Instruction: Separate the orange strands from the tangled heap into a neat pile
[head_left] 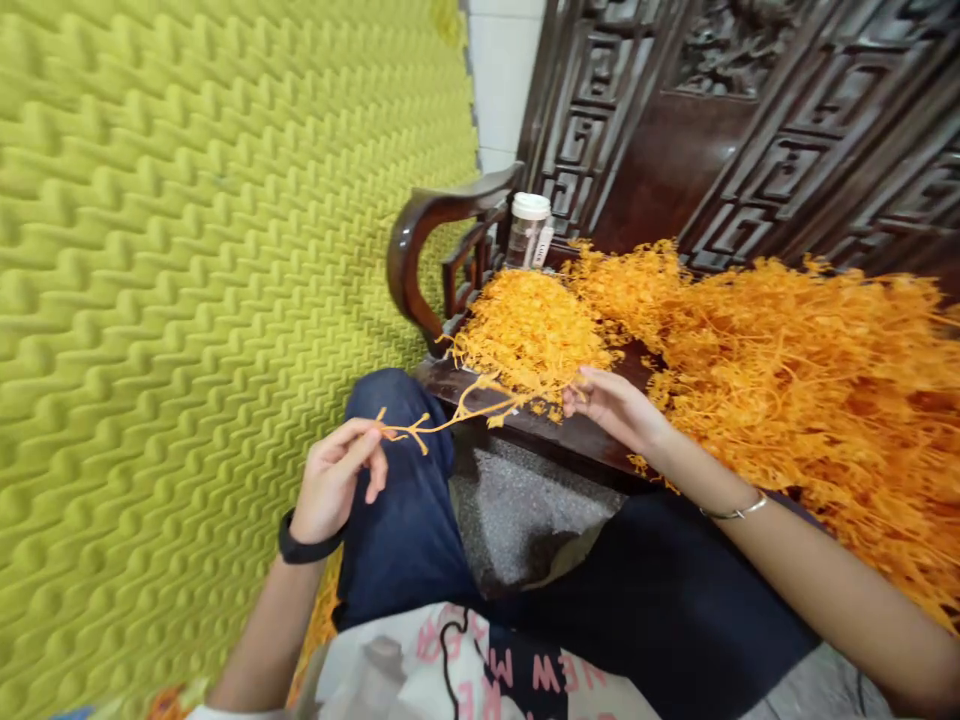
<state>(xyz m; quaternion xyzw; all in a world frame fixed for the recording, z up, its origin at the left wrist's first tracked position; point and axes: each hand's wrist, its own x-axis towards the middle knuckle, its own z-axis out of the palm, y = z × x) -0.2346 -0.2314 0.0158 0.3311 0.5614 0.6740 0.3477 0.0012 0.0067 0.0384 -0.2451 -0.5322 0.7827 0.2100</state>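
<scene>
Head view: orange sprig (442, 420) between both hands.

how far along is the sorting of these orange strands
Looks done: a smaller orange pile sits gathered near the armrest. In hand: the left hand pinches a branched orange strand, its far end at that pile's edge, and the right hand rests there. Left: the big orange heap looks untouched.

A white-capped jar (528, 230) stands by the carved wooden bench's armrest (427, 225), green foam matting (187, 300) alongside.
</scene>
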